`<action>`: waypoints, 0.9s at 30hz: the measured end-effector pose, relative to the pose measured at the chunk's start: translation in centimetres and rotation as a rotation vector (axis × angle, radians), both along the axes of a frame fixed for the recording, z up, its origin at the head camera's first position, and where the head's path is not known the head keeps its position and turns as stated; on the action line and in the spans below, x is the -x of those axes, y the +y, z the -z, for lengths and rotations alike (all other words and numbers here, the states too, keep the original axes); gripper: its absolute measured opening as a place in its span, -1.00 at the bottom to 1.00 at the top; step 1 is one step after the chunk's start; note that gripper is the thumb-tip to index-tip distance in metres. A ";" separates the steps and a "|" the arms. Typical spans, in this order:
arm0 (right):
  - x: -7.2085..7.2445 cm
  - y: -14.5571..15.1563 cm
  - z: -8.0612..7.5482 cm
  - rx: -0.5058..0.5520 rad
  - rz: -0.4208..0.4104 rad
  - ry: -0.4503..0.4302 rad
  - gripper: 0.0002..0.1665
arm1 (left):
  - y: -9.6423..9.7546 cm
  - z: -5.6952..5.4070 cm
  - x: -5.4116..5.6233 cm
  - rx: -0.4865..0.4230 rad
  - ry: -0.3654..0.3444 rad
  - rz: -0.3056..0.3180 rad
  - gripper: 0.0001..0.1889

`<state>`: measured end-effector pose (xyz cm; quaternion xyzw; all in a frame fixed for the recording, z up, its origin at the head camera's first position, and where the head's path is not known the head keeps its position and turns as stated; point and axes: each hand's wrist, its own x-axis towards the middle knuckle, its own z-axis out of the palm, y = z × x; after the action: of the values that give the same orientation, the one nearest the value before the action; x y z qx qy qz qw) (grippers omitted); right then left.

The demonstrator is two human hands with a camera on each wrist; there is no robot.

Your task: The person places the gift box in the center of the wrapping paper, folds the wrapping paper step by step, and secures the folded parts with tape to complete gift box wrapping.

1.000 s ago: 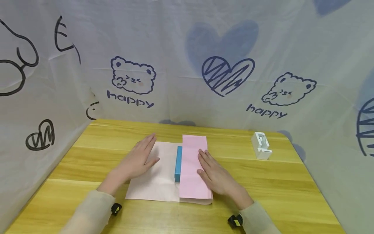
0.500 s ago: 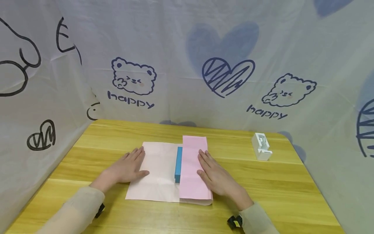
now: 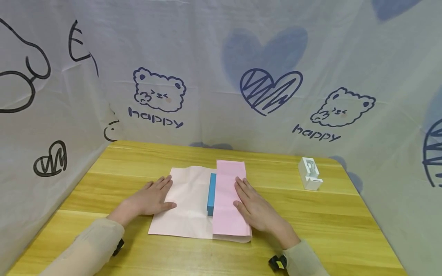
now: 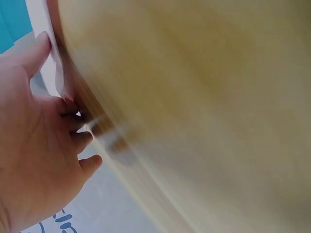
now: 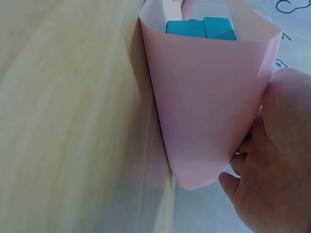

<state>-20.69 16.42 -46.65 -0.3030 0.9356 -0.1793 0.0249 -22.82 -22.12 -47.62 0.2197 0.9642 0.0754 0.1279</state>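
Note:
A sheet of pink paper [image 3: 191, 195] lies on the wooden table, its right part folded over a blue box [image 3: 210, 195]. Only the box's left strip and near end show in the head view; in the right wrist view its blue end [image 5: 221, 29] peeks out of the paper fold [image 5: 209, 87]. My left hand [image 3: 148, 197] holds the sheet's left edge, thumb on top; in the left wrist view the thumb [image 4: 41, 51] and fingers meet the slightly raised edge. My right hand [image 3: 257, 207] rests with straight fingers on the folded flap [image 3: 229, 199].
A white tape dispenser [image 3: 310, 174] stands at the right rear of the wooden table [image 3: 328, 230]. A printed cloth [image 3: 207, 69] hangs behind the table and along both sides.
My left hand has moved left from above the sheet to its left edge. The sheet's far left edge now bulges slightly and has shifted a little right. My right hand stays on the flap.

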 end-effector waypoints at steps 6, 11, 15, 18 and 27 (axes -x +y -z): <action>0.0 0.0 0.1 -0.002 0.002 -0.012 -0.22 | 0.4 -0.2 0.0 -0.015 0.012 0.029 -0.11; 0.1 0.1 0.2 -0.006 0.007 -0.011 -0.23 | 0.7 -0.4 -0.2 -0.087 0.027 0.029 -0.16; 0.1 0.1 0.2 -0.008 0.006 -0.013 -0.23 | 0.6 -0.6 -0.6 -0.169 0.035 0.008 -0.20; 0.1 0.1 0.2 -0.002 0.003 -0.015 -0.23 | 0.6 -0.8 -1.0 -0.233 0.026 -0.036 -0.18; 0.1 0.1 0.3 0.001 0.009 -0.008 -0.23 | 0.8 -1.9 -1.8 -0.366 0.075 -0.110 -0.13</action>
<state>-20.82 16.47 -46.99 -0.2980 0.9368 -0.1812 0.0278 -21.02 -21.36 -45.74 0.1891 0.9490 0.2481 0.0457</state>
